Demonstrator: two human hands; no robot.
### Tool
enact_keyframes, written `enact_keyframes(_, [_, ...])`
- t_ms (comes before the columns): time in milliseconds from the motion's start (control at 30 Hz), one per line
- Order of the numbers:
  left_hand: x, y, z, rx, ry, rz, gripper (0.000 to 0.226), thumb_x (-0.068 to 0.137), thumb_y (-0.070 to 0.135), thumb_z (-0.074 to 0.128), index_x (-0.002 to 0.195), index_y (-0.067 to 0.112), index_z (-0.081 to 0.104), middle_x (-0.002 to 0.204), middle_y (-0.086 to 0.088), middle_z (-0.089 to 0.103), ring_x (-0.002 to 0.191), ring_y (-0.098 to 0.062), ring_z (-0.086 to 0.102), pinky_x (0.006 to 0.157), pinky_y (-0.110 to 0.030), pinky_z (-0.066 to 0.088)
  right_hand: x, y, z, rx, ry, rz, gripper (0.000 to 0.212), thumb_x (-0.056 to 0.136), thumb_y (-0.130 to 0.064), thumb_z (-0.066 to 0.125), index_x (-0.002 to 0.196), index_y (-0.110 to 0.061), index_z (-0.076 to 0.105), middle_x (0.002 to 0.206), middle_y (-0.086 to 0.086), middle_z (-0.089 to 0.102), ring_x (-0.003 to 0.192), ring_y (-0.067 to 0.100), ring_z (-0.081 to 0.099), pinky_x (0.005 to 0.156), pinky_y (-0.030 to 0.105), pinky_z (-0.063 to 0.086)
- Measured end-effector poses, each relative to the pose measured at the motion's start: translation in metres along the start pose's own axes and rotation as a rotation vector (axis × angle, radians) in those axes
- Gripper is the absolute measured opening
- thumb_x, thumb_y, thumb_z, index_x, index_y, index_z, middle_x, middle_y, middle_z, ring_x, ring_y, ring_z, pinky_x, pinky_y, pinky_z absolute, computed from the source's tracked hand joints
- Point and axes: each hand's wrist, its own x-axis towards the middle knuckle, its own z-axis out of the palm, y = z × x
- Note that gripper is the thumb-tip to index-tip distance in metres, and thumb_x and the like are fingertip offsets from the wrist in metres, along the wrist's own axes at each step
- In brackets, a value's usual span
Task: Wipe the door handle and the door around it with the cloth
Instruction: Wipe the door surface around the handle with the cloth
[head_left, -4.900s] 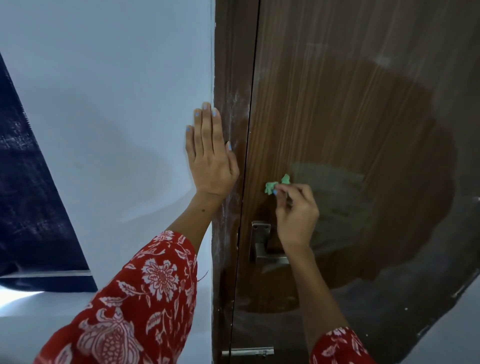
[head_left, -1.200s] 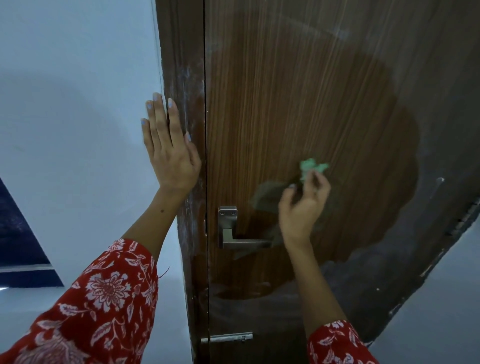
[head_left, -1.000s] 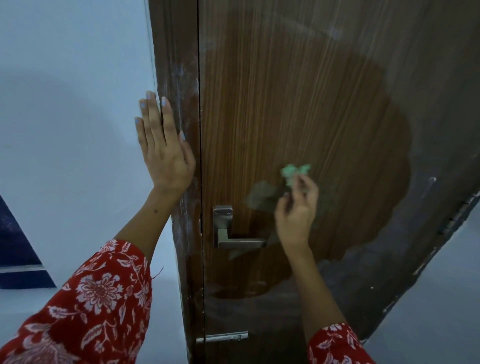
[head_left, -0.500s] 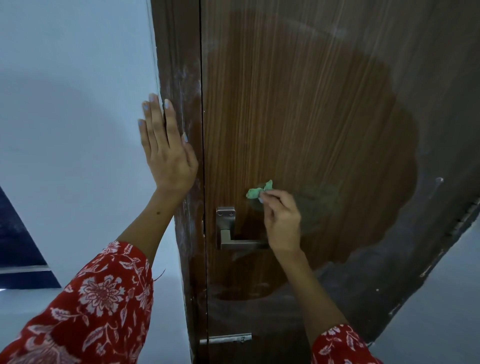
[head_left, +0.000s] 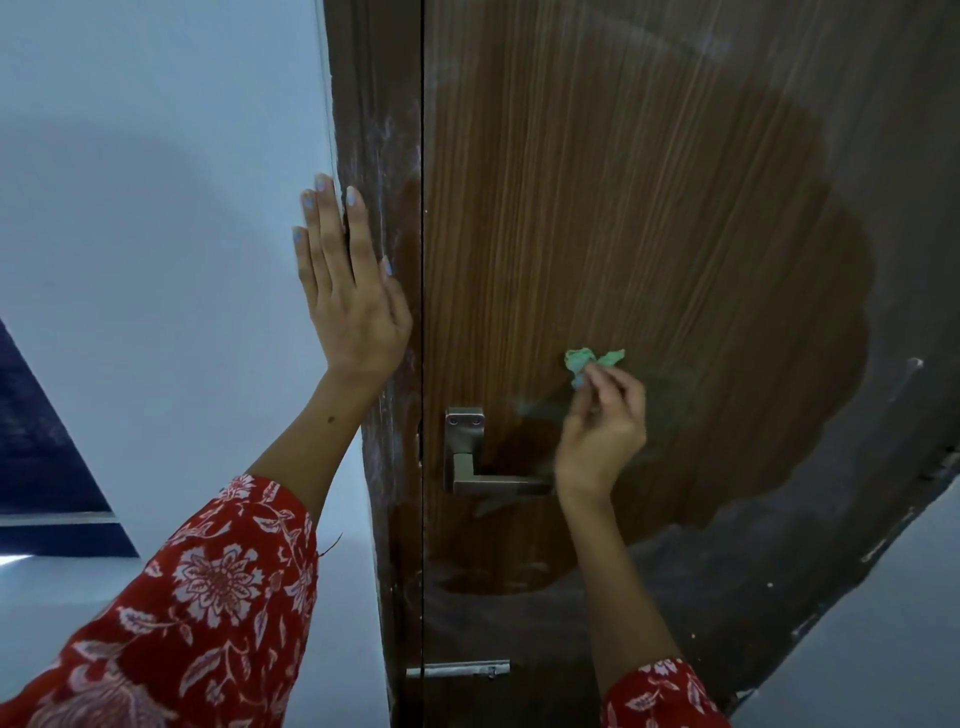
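Two hands are up in my view: the right hand (head_left: 602, 436) pinches the small green cloth (head_left: 589, 361) against the door (head_left: 649, 234), just above the handle (head_left: 498, 486); the left hand (head_left: 348, 291) lies flat, fingers together, across wall (head_left: 156, 208) and door frame (head_left: 374, 130).

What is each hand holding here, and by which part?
The right hand pinches a small green cloth by its lower bunched end. The left hand holds nothing, flat against wall and door frame.
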Motion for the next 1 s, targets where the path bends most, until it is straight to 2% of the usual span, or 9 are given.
enact_keyframes(67, [-0.001, -0.001, 0.000, 0.001, 0.005, 0.008, 0.051, 0.096, 0.008, 0.039, 0.145, -0.004, 0.030, 0.149, -0.029, 0.033, 0.140, -0.044, 0.029, 0.118, -0.046, 0.017, -0.017, -0.006, 0.007, -0.049, -0.250, -0.209, 0.026, 0.087, -0.005, 0.056, 0.112, -0.005, 0.064, 0.116, 0.005, 0.057, 0.107, 0.007, 0.052, 0.096, 0.023, 0.047])
enact_keyframes(133, [0.000, -0.001, 0.000, 0.001, 0.001, 0.009, 0.051, 0.097, 0.008, 0.038, 0.145, -0.004, 0.029, 0.149, -0.029, 0.032, 0.141, -0.043, 0.028, 0.119, -0.045, 0.015, -0.025, 0.002, 0.004, -0.129, -0.411, -0.445, 0.027, 0.083, -0.002, 0.059, 0.109, -0.003, 0.066, 0.114, 0.012, 0.061, 0.107, 0.018, 0.057, 0.096, 0.032, 0.049])
enact_keyframes(300, [-0.001, 0.001, -0.001, 0.015, 0.002, -0.005, 0.050, 0.097, 0.009, 0.038, 0.145, -0.004, 0.029, 0.149, -0.029, 0.032, 0.140, -0.043, 0.028, 0.119, -0.043, 0.015, -0.020, 0.006, 0.001, -0.032, -0.115, -0.024, 0.024, 0.080, 0.004, 0.065, 0.103, 0.000, 0.068, 0.107, 0.014, 0.062, 0.098, 0.021, 0.062, 0.084, 0.037, 0.056])
enact_keyframes(433, [-0.001, 0.001, -0.002, 0.028, -0.006, -0.010, 0.050, 0.097, 0.010, 0.038, 0.145, -0.003, 0.031, 0.150, -0.028, 0.033, 0.141, -0.042, 0.028, 0.120, -0.041, 0.012, -0.026, 0.004, 0.004, -0.079, -0.342, -0.313, 0.018, 0.080, 0.002, 0.067, 0.098, 0.000, 0.070, 0.101, 0.014, 0.064, 0.093, 0.020, 0.063, 0.083, 0.031, 0.055])
enact_keyframes(567, [-0.001, 0.001, -0.001, 0.046, -0.001, -0.016, 0.050, 0.097, 0.009, 0.041, 0.145, -0.003, 0.032, 0.150, -0.027, 0.033, 0.141, -0.042, 0.029, 0.120, -0.040, 0.012, -0.014, 0.010, -0.003, -0.012, -0.046, 0.010, 0.018, 0.080, 0.001, 0.068, 0.097, -0.002, 0.069, 0.100, 0.012, 0.062, 0.088, 0.019, 0.063, 0.079, 0.025, 0.055])
enact_keyframes(667, [-0.002, 0.001, -0.001, 0.053, 0.000, -0.011, 0.050, 0.097, 0.009, 0.041, 0.144, -0.003, 0.033, 0.149, -0.027, 0.034, 0.140, -0.042, 0.030, 0.120, -0.040, 0.014, -0.027, 0.007, 0.003, -0.091, -0.339, -0.271, 0.020, 0.079, 0.003, 0.066, 0.098, -0.002, 0.069, 0.102, 0.012, 0.062, 0.094, 0.018, 0.062, 0.086, 0.025, 0.053])
enact_keyframes(733, [-0.001, 0.000, -0.001, 0.060, -0.002, -0.016, 0.049, 0.097, 0.010, 0.039, 0.144, -0.003, 0.033, 0.149, -0.027, 0.035, 0.140, -0.042, 0.030, 0.119, -0.040, 0.013, -0.021, 0.014, -0.002, -0.106, -0.382, -0.344, 0.021, 0.078, 0.005, 0.066, 0.098, -0.002, 0.070, 0.101, 0.012, 0.064, 0.093, 0.018, 0.062, 0.087, 0.023, 0.051])
enact_keyframes(900, [-0.001, 0.004, -0.002, 0.080, -0.001, -0.026, 0.047, 0.099, 0.011, 0.035, 0.144, -0.003, 0.033, 0.149, -0.027, 0.035, 0.140, -0.041, 0.031, 0.119, -0.041, 0.015, 0.003, 0.018, -0.010, 0.061, 0.177, 0.203, 0.018, 0.080, 0.004, 0.064, 0.096, -0.001, 0.068, 0.100, 0.010, 0.060, 0.088, 0.023, 0.064, 0.077, 0.015, 0.051])
enact_keyframes(1000, [-0.002, 0.004, -0.002, 0.082, -0.004, -0.027, 0.047, 0.100, 0.013, 0.033, 0.145, -0.002, 0.032, 0.149, -0.026, 0.035, 0.140, -0.040, 0.030, 0.119, -0.043, 0.018, -0.014, 0.015, -0.004, -0.049, -0.161, -0.153, 0.017, 0.080, 0.004, 0.064, 0.096, -0.002, 0.068, 0.103, 0.012, 0.060, 0.094, 0.019, 0.061, 0.085, 0.020, 0.050])
